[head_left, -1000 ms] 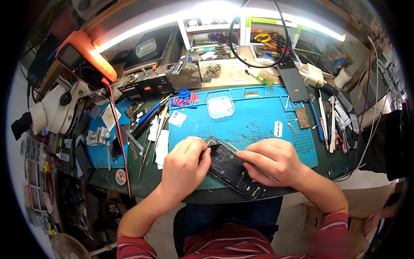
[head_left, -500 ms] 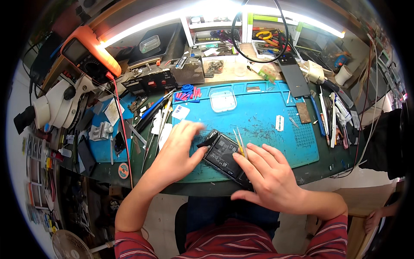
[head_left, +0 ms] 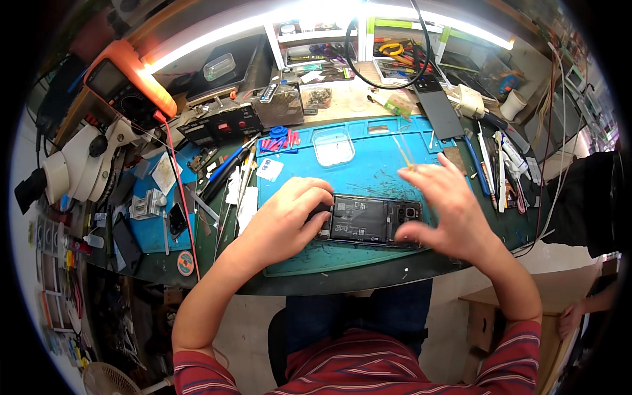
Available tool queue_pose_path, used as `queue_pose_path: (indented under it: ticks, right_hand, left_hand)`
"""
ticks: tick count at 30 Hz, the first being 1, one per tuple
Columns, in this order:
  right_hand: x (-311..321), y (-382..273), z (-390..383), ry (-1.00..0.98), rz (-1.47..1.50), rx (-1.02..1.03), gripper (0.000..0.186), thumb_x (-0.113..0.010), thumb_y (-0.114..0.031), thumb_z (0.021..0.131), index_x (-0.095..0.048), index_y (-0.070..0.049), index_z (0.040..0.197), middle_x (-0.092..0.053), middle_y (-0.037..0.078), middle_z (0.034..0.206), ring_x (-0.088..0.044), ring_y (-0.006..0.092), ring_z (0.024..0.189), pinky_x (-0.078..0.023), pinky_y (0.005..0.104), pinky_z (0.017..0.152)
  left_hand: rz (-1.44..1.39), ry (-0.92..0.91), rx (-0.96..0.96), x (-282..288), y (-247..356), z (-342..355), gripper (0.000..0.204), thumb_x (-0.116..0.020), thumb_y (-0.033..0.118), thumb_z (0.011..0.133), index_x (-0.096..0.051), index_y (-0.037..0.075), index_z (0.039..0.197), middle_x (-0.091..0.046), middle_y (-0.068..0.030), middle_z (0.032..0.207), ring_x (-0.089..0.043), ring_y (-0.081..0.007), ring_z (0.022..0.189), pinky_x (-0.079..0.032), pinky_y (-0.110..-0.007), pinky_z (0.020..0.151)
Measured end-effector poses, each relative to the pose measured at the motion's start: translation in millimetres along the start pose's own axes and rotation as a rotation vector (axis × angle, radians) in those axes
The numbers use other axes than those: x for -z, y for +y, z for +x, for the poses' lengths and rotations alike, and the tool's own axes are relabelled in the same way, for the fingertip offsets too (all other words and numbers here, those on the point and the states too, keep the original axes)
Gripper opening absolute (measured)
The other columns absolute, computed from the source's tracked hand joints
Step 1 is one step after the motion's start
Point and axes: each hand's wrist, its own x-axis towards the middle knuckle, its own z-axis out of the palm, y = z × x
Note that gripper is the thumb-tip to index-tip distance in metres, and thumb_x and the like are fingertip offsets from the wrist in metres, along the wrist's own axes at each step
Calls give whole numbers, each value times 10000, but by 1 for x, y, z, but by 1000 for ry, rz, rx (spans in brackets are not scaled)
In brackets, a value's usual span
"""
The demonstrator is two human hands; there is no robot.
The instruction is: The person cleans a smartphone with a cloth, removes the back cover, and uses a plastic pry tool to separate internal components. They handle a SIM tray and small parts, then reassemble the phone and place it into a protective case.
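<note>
An opened smartphone [head_left: 361,220] lies on the blue work mat [head_left: 296,258], its dark battery and inner parts exposed and its camera end to the right. At its left end is my left hand [head_left: 289,214], closed with thumb and fingers around that end; a dark piece shows between them, partly hidden. Over the camera end is my right hand [head_left: 451,207], somewhat blurred. It holds a pair of tweezers [head_left: 403,151] by the fingers, the tips pointing up and away from the phone, while the thumb reaches toward the phone's camera end.
A clear plastic tray [head_left: 333,147] sits at the mat's back. Another dark phone [head_left: 440,115] leans behind on the right, with several hand tools [head_left: 503,161] beside it. An orange multimeter [head_left: 125,85] and a white microscope-like device [head_left: 82,161] stand left. A person's hand [head_left: 571,319] shows far right.
The phone has turned from slanted to nearly level. My right hand has lifted and moved right and away, the tweezers with it. My left hand has closed at the phone's left end.
</note>
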Motion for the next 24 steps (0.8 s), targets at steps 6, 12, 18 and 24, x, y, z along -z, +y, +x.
queue_pose_path:
  ticks: [6,12,18,24]
  right_hand:
    - [-4,-14,7,211,495,-215,353,-586,23,967,-638,-68,1304,-719,145,1033,-706,281,782,-560,372,713]
    - [-22,-24,33,215,271,-104,255,-571,15,950,-646,-61,1182,-666,112,945,-665,339,735,-547,402,659]
    - [-28,-28,54,103,96,-13,175,-667,-20,861,-659,-78,1026,-595,80,879,-648,284,773,-515,390,671]
    - [-36,-40,51,49,127,61,111,-686,-49,843,-644,-79,940,-584,51,882,-615,244,784,-476,372,681]
  left_hand:
    - [-2,91,-8,-7,-8,-8,302,-732,15,861,-662,22,1155,-668,-130,1257,-616,-338,1175,-502,-413,1003]
    - [141,34,-118,-1,-11,-17,468,-789,194,869,-654,53,1295,-621,-137,1381,-588,-355,1271,-476,-459,1049]
    - [58,-71,-81,10,-16,-19,640,-869,260,775,-651,82,1351,-585,-122,1475,-539,-334,1367,-424,-470,1122]
    - [23,-65,-94,12,-23,-15,624,-878,307,734,-695,89,1289,-624,-113,1433,-573,-314,1336,-443,-450,1099]
